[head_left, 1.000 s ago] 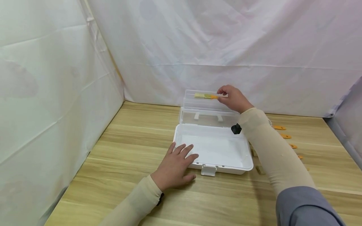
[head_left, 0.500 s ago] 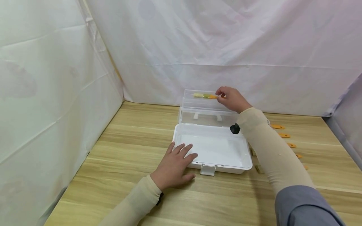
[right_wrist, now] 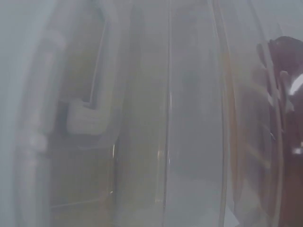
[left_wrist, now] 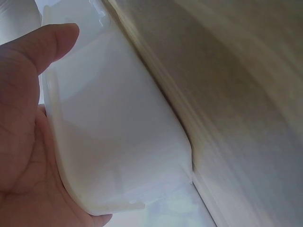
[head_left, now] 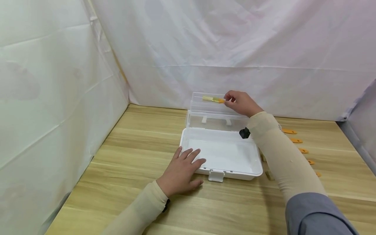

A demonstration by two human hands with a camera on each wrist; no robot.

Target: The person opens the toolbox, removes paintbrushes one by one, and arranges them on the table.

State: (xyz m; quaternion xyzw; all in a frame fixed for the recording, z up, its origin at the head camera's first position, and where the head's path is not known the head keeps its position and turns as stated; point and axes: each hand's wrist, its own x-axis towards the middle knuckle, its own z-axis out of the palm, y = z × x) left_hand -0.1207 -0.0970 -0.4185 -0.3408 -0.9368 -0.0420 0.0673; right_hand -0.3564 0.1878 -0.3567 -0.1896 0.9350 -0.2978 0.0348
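A white plastic box (head_left: pixel 223 155) stands on the table, its clear lid (head_left: pixel 205 106) swung back behind it. My left hand (head_left: pixel 182 171) rests with spread fingers over the box's front left corner; in the left wrist view the thumb (left_wrist: pixel 52 42) lies along the box's outer wall (left_wrist: pixel 123 118). Above the raised lid, my right hand (head_left: pixel 242 102) pinches the orange handle of a paintbrush (head_left: pixel 213 99). Its pale bristles point left. Through the hazy clear plastic (right_wrist: pixel 194 113) in the right wrist view, part of the fingers (right_wrist: pixel 291 123) shows at the right edge.
Several orange brush handles (head_left: pixel 296 140) lie in a row right of the box, partly hidden by the right forearm. A white latch (head_left: pixel 216 176) hangs at the box's front. White cloth (head_left: pixel 164 49) hangs behind and to the left of the wooden table (head_left: pixel 132 140).
The right hand has lowered slightly and its fingers have drawn closer about the paintbrush handle. The brush tilts a little more, bristles upward. My left hand stays on the box corner.
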